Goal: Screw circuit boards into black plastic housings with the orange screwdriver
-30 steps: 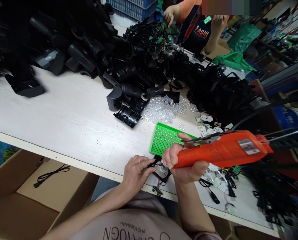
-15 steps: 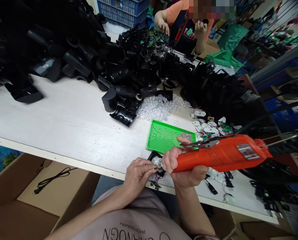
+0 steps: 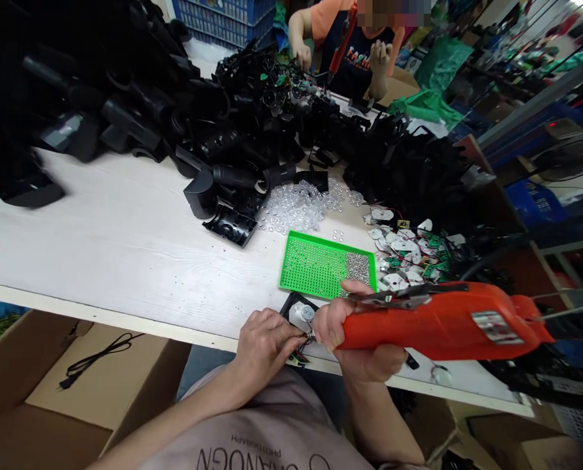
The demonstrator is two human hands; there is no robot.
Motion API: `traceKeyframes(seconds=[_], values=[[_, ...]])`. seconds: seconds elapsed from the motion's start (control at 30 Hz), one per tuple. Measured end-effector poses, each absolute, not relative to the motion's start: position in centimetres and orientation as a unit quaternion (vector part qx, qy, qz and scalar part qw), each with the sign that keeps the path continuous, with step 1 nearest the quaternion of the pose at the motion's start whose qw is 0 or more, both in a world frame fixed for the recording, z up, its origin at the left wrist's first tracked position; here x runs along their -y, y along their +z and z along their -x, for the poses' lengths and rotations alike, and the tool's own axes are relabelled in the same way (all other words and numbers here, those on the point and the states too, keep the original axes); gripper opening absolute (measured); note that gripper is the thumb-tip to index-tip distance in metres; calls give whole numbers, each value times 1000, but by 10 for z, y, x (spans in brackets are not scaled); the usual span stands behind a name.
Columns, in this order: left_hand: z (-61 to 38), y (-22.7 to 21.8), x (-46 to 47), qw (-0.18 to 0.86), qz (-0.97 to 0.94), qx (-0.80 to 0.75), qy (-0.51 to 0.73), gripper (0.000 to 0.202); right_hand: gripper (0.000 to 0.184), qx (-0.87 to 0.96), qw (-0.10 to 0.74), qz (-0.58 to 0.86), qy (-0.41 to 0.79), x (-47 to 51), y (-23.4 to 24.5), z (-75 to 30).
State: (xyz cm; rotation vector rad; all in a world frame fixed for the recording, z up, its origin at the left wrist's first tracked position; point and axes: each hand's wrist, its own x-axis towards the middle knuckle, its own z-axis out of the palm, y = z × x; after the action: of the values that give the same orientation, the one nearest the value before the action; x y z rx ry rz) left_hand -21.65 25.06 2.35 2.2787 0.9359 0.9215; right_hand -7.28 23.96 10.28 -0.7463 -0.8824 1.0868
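My right hand [image 3: 364, 346] is wrapped round a red electric screwdriver [image 3: 433, 320], which lies almost level with its tip pointing left. At that tip, the thumb and fingers of my left hand [image 3: 266, 339] are pinched together; whatever small thing they hold is too hidden to name. Just beyond the fingertips lies a black plastic housing [image 3: 287, 304] with a round white part [image 3: 307, 313] in it, at the table's front edge. Wires and a small green circuit board [image 3: 298, 358] show below it, partly covered by my hands. A green perforated tray [image 3: 286, 261] of small metal screws [image 3: 358, 267] sits behind.
Clear plastic lenses [image 3: 296, 205] are heaped behind the tray. Black housings [image 3: 139, 121] pile up at the back left; white parts with wires [image 3: 403, 245] lie right. A co-worker [image 3: 354, 59] sits opposite. An open cardboard box [image 3: 90, 372] with a black cord stands below the table's front left.
The screwdriver's tip and my right hand have moved slightly down and left, uncovering more screws in the tray and the round white part. The whole view has shifted a little.
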Motion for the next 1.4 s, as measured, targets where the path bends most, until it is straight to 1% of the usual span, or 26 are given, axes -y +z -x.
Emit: traceKeyframes(seconds=[0.13, 0.2, 0.23, 0.3, 0.4, 0.47, 0.53, 0.63, 0.7, 0.9, 1.07, 1.13, 1.3, 1.4], values=[[214, 23, -250, 261, -842, -322, 344, 22, 56, 397, 708, 328, 484, -236, 104, 70], [215, 21, -252, 256, -844, -315, 350, 20, 57, 400, 707, 332, 480, -234, 105, 65], [217, 19, -255, 251, -846, -314, 351, 22, 58, 401, 708, 340, 471, -232, 106, 62], [223, 15, -263, 239, -854, -311, 342, 27, 61, 402, 718, 365, 437, -228, 105, 53], [232, 4, -278, 213, -890, -275, 294, 28, 62, 400, 735, 392, 381, -225, 99, 40], [234, -4, -283, 175, -919, -233, 266, 29, 62, 397, 741, 393, 371, -226, 92, 36], [231, -12, -280, 118, -932, -224, 260, 28, 61, 394, 744, 392, 371, -229, 82, 36], [224, -20, -266, 40, -925, -269, 265, 27, 61, 390, 742, 410, 360, -235, 69, 38], [221, -22, -258, 21, -920, -293, 258, 29, 61, 385, 740, 426, 350, -238, 64, 39], [220, -18, -254, 24, -917, -302, 258, 30, 55, 379, 744, 414, 363, -244, 60, 39], [220, -16, -255, 21, -918, -305, 254, 30, 61, 375, 732, 421, 383, -247, 59, 42], [220, -16, -254, 22, -917, -308, 253, 30, 59, 382, 726, 421, 386, -247, 57, 43], [220, -17, -252, 30, -917, -313, 246, 31, 50, 427, 681, 434, 408, -238, 46, 41], [221, -16, -251, 37, -920, -311, 235, 33, 52, 403, 656, 451, 451, -233, 36, 36]])
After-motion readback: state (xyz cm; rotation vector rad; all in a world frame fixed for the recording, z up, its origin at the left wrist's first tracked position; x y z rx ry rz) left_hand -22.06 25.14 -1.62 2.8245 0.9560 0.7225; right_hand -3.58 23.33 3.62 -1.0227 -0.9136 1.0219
